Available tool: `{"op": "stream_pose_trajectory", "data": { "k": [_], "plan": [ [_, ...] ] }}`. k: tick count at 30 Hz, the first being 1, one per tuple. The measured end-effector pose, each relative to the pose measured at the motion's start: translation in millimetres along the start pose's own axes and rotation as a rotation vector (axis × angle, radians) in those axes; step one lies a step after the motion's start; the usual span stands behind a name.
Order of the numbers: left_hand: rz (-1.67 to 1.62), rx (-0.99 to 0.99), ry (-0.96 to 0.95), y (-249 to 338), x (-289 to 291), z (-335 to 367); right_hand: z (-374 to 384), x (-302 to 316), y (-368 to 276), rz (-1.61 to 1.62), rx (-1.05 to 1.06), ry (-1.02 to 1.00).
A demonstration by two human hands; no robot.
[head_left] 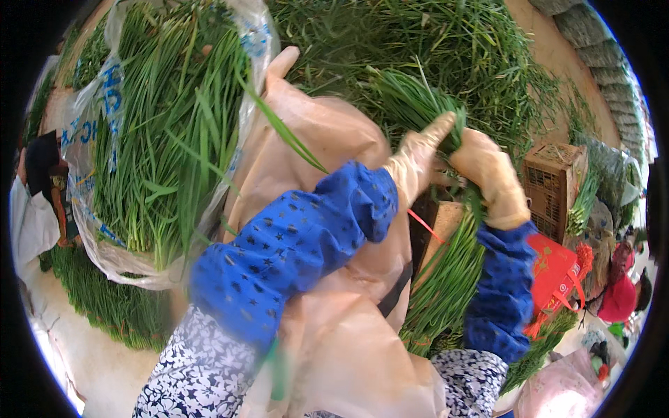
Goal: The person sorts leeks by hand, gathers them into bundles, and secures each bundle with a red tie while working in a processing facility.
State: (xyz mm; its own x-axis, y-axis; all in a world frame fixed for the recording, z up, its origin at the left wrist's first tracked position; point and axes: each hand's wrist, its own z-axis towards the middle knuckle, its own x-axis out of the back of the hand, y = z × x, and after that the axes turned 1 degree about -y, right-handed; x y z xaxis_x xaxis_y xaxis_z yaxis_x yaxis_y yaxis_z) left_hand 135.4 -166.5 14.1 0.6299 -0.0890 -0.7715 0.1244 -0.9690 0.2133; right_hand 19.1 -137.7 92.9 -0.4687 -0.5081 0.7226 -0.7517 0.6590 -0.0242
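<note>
Both my hands wear tan rubber gloves and meet at a bunch of long green chives (411,96). My left hand (417,159) is closed around its near end, the thumb or a finger laid along the stalks. From the other side my right hand (491,174) grips the same bunch, its fingers curled and partly hidden. The leafy part points away and to the left, over a large heap of loose chives (446,35). Below my right hand lie more chives (446,292) in a bundle beside a small wooden board (446,217).
On the left stands an open clear plastic bag (87,174) full of chives. Tied bundles (111,299) lie beneath it. A peach apron (334,327) covers my lap. At right are a brown slatted crate (547,184), a red bag (554,272) and a pink cloth (564,386).
</note>
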Motion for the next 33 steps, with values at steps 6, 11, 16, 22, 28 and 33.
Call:
{"op": "stream_pose_trajectory", "data": {
  "k": [6,11,16,22,28,33],
  "plan": [
    [-0.132,0.061,0.014,-15,29,16,16,-27,-32,-0.421,0.235,0.035],
    [-0.255,-0.008,-0.274,4,-7,-2,-16,-15,-39,-0.449,0.123,0.222],
    [-0.265,0.199,-0.402,16,9,0,-41,-46,-51,-0.531,0.211,0.549],
    [-0.003,0.116,-0.337,57,-17,9,-81,-56,-44,0.605,0.507,0.765],
    [0.107,0.024,-0.370,104,-72,-34,-80,-134,-5,1.712,0.600,0.409],
    [0.646,-0.159,-0.284,173,-100,-129,-46,-157,-65,0.892,0.661,0.403]
  ]
}}
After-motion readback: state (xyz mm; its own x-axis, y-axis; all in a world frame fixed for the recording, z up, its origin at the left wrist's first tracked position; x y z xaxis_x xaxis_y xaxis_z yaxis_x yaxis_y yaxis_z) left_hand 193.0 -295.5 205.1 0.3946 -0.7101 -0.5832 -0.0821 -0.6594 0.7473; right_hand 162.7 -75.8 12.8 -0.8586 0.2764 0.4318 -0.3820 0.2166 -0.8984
